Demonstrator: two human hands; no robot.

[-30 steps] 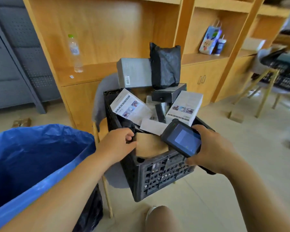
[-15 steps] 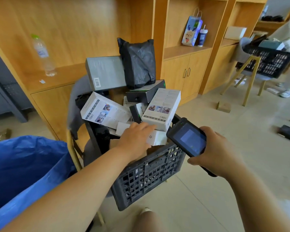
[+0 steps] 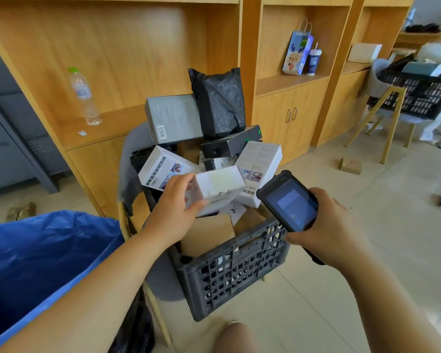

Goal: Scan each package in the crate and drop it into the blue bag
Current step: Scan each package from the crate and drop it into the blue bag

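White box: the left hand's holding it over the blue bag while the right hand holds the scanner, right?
Not quite. The head view shows the left hand holding the white box over the crate, not the blue bag; the right hand does hold the scanner.

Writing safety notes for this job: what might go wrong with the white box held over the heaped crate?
The left hand grips the white box by one end, so it may slip. The grey box and black pouch are stacked high in the crate; they might topple. The scanner in the right hand could read a neighbouring barcode.
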